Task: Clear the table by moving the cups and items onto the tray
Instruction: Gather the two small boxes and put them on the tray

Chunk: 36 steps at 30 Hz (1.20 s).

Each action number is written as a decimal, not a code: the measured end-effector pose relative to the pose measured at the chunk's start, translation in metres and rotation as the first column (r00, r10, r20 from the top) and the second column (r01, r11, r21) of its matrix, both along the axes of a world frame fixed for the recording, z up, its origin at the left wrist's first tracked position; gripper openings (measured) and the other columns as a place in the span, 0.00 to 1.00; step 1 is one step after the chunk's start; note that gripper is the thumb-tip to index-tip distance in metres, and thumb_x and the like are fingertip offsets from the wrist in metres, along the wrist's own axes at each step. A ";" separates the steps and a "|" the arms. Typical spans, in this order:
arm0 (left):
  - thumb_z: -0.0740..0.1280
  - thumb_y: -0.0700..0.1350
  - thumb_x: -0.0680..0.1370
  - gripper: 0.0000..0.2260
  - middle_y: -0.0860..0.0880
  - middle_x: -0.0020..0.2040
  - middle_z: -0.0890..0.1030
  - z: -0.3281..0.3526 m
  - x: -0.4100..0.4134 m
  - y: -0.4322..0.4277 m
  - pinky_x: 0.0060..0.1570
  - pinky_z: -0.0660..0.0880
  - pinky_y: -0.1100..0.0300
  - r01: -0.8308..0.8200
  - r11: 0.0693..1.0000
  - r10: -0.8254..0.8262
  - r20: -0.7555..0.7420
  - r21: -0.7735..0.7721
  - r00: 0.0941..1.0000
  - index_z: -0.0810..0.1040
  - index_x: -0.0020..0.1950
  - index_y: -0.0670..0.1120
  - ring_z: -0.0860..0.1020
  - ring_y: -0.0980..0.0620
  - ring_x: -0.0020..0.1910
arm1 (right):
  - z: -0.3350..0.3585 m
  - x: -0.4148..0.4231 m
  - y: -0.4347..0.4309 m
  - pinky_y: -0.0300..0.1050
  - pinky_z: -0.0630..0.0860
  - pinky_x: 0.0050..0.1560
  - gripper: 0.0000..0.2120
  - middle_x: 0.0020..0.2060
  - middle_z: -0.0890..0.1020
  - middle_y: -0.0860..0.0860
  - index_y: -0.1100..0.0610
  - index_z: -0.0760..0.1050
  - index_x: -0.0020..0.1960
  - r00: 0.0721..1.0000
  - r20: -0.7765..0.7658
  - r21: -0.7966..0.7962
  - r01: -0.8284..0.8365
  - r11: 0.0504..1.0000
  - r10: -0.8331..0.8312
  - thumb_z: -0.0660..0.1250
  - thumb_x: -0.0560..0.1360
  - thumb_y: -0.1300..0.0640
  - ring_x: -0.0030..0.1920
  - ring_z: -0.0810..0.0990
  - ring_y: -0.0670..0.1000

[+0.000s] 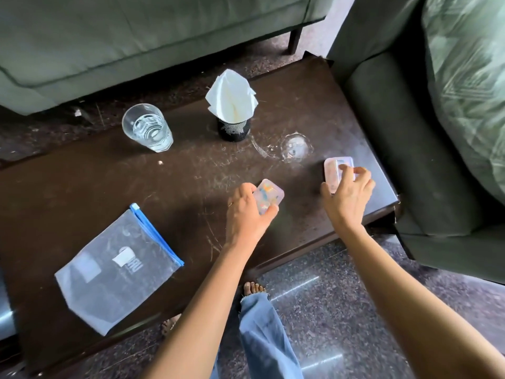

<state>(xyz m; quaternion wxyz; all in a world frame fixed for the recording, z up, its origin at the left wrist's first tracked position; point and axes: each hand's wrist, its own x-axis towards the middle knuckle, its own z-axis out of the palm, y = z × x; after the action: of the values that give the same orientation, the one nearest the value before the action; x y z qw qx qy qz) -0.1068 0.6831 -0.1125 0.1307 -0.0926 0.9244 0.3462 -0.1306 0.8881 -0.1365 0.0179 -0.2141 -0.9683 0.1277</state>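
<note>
On the dark brown table [109,187], my left hand [246,214] grips a small translucent case with coloured contents [269,196] near the front middle. My right hand [348,195] closes over a second pinkish translucent case [334,166] near the table's right end. A clear glass of water [147,128] stands at the back left. A black mesh cup [234,128] holding white napkins [232,95] stands at the back middle. A flat clear zip pouch with a blue slider [114,269] lies at the front left. No tray is clearly in view.
A green sofa [136,36] runs along the far side, and a dark armchair with a patterned cushion [437,132] stands against the table's right end. Wet ring marks [295,149] show on the table. My leg and feet are on the speckled floor [328,310].
</note>
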 end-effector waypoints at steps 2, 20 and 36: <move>0.73 0.56 0.67 0.27 0.44 0.57 0.74 -0.005 -0.002 0.007 0.53 0.71 0.54 0.024 0.996 -0.023 0.015 -0.085 1.000 0.68 0.58 0.43 0.73 0.44 0.56 | -0.003 -0.004 0.006 0.57 0.68 0.54 0.26 0.62 0.68 0.64 0.60 0.69 0.65 0.998 0.031 0.001 0.055 0.998 -0.055 0.70 0.70 0.53 0.55 0.69 0.66; 0.59 0.53 0.80 0.16 0.43 0.60 0.77 -0.013 -0.010 -0.024 0.43 0.69 0.59 -0.373 0.871 0.271 0.323 0.318 0.907 0.65 0.63 0.46 0.75 0.48 0.49 | -0.003 -0.010 -0.036 0.43 0.71 0.56 0.20 0.55 0.72 0.49 0.45 0.72 0.64 0.993 0.087 -0.731 0.013 0.682 0.074 0.61 0.72 0.48 0.54 0.74 0.52; 0.53 0.50 0.82 0.17 0.41 0.61 0.78 -0.036 -0.007 -0.043 0.51 0.80 0.49 -0.470 0.883 0.466 0.149 -0.009 0.872 0.74 0.61 0.41 0.78 0.46 0.57 | -0.020 -0.027 -0.046 0.46 0.69 0.47 0.15 0.44 0.77 0.51 0.57 0.75 0.50 0.952 0.176 -0.700 0.300 0.648 -0.251 0.51 0.79 0.54 0.46 0.73 0.53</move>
<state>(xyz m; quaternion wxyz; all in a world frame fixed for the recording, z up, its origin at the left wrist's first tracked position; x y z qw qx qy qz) -0.1142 0.6405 -0.1490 0.1118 -0.3369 0.8574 0.3725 -0.1580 0.8426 -0.1563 -0.0785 -0.3523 -0.7964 0.4853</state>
